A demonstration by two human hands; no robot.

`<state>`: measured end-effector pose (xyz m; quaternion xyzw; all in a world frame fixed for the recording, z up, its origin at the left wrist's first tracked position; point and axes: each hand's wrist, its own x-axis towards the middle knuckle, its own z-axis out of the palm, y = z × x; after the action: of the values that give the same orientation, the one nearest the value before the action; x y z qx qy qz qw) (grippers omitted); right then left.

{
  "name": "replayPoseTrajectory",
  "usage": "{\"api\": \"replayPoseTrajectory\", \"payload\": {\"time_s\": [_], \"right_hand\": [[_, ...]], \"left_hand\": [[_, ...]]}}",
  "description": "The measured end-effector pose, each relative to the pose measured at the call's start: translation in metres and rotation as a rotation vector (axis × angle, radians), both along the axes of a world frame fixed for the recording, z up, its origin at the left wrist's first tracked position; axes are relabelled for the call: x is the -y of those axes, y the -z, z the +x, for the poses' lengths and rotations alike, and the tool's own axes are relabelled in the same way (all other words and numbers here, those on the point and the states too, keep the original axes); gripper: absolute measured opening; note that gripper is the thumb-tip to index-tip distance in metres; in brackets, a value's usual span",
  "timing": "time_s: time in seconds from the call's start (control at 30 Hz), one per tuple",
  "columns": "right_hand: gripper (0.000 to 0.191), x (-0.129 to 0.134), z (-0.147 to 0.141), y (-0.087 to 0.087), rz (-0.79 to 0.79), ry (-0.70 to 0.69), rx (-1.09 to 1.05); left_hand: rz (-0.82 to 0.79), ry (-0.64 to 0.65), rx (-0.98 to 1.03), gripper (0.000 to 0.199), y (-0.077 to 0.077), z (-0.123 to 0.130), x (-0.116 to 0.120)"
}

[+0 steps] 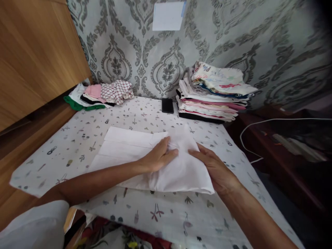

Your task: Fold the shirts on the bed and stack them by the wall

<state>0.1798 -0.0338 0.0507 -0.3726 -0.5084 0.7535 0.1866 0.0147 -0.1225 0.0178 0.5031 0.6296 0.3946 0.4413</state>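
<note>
A white garment (pixel 135 145), partly folded, lies on the patterned cloth in front of me; its exact kind does not show. My left hand (pixel 160 157) rests on top of it near the middle, thumb and fingers apart, with creases in the fabric around them. At the garment's right edge, my right hand (pixel 218 169) grips the fabric, thumb on top and fingers underneath. That right part is slightly raised and bulges between my hands. The fingers under the fabric are partly hidden.
Folded clothes form a tall stack (pixel 211 97) at the back right and a low pile (pixel 103 93) at the back left. A black phone-like object (pixel 167 105) lies between them. A wooden cabinet (pixel 38 52) stands left; a white cable (pixel 259 121) hangs right.
</note>
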Motion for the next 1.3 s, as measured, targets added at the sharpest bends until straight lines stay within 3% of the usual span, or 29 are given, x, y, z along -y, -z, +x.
{"api": "replayPoseTrajectory", "payload": {"time_s": [0.17, 0.3, 0.43, 0.57, 0.67, 0.77, 0.87, 1.0, 1.3], "right_hand": [[0.062, 0.018, -0.021, -0.014, 0.109, -0.056, -0.025], [0.060, 0.043, -0.066, -0.020, 0.257, -0.192, -0.042], [0.066, 0.072, -0.121, -0.007, 0.320, -0.396, 0.007], [0.079, 0.095, -0.151, 0.012, 0.276, -0.582, 0.038], [0.078, 0.102, -0.147, 0.019, 0.311, -0.572, 0.047], [0.063, 0.100, -0.132, 0.023, 0.469, -0.555, 0.014], [0.049, 0.097, -0.118, 0.033, 0.765, -0.529, 0.008], [0.030, 0.102, -0.106, 0.053, 1.144, -0.475, -0.018], [0.020, 0.121, -0.102, 0.068, 1.529, -0.540, -0.191]], "left_hand": [[0.038, -0.122, 0.231, 0.068, -0.001, -0.031, 0.020], [-0.079, -0.197, 0.501, 0.071, -0.017, -0.075, 0.047], [-0.176, -0.170, 0.759, 0.069, -0.026, -0.113, 0.077], [-0.241, -0.113, 0.812, 0.046, -0.005, -0.140, 0.096], [-0.251, -0.216, 0.814, 0.032, 0.015, -0.150, 0.101], [-0.219, -0.375, 0.791, 0.058, 0.024, -0.154, 0.103], [-0.181, -0.426, 0.782, 0.071, 0.022, -0.157, 0.107], [-0.180, -0.485, 0.751, 0.071, 0.019, -0.166, 0.115], [-0.166, -0.547, 0.631, 0.063, 0.020, -0.173, 0.120]]}}
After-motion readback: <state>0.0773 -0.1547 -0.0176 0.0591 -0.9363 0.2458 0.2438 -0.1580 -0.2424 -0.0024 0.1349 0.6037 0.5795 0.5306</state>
